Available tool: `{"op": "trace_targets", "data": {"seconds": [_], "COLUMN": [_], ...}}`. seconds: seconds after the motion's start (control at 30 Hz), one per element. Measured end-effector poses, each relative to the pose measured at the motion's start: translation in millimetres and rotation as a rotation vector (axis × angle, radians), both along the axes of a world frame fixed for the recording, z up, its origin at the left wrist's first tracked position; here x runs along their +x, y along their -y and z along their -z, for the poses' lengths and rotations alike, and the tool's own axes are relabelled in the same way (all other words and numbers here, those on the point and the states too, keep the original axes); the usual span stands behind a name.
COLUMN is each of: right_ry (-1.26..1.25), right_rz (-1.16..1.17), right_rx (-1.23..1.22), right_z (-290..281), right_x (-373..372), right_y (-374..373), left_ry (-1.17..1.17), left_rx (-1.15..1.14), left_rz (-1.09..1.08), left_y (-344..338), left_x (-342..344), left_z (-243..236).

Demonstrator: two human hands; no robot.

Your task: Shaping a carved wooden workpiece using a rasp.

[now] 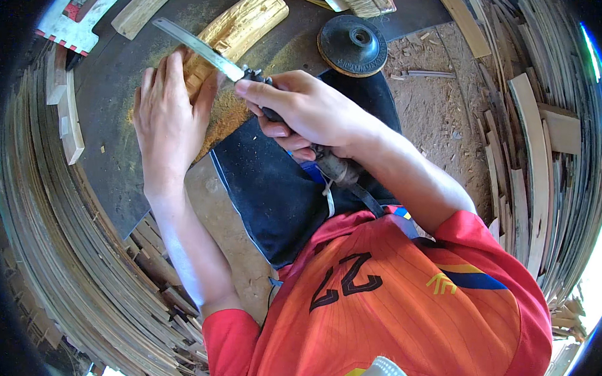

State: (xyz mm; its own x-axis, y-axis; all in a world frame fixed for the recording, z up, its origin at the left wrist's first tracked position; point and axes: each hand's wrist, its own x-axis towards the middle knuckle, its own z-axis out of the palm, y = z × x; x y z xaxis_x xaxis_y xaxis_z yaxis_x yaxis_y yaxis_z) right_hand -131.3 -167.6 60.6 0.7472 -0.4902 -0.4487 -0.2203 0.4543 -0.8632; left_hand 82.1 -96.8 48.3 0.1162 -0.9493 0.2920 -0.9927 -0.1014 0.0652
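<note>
My right hand (294, 110) is closed around the dark handle of a tool with a long, flat metal blade (186, 40), which crosses over a carved piece of light wood (244, 24). My left hand (170, 115) grips the near end of this wood on a dark work surface (120, 93), with sawdust around it. Below my right hand is a greyish tool body (339, 169) with a strap or cord; whether it joins the handle I cannot tell. A black cloth or apron (260, 193) lies under my forearms.
A round black pad (352, 46) and a brush (359, 1) lie beyond my hands. A wood offcut (141, 9) and a white notched piece (70, 23) are at the upper left. Stacked boards line the left (45, 197) and right (530, 164), beside a dusty floor (432, 100).
</note>
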Motion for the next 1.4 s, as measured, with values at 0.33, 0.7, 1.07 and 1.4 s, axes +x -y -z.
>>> {"op": "trace_targets", "data": {"seconds": [0.33, 0.7, 1.07, 1.4], "right_ry": [-0.115, -0.089, 0.321, -0.035], "right_rz": [0.077, 0.086, 0.142, -0.011], "right_rx": [-0.255, -0.58, 0.21, -0.219], "right_z": [-2, 0, -27, -11], "right_x": [-3, -3, -29, -79], "right_y": [3, 6, 26, 11], "left_ry": [-0.049, -0.064, -0.117, -0.136], "left_rx": [-0.032, -0.065, -0.015, -0.262], "left_rz": [0.003, -0.035, -0.028, 0.139], "left_y": [1, 4, 6, 15], "left_x": [-7, -11, -13, -26], "left_z": [-4, -5, -8, -39]}}
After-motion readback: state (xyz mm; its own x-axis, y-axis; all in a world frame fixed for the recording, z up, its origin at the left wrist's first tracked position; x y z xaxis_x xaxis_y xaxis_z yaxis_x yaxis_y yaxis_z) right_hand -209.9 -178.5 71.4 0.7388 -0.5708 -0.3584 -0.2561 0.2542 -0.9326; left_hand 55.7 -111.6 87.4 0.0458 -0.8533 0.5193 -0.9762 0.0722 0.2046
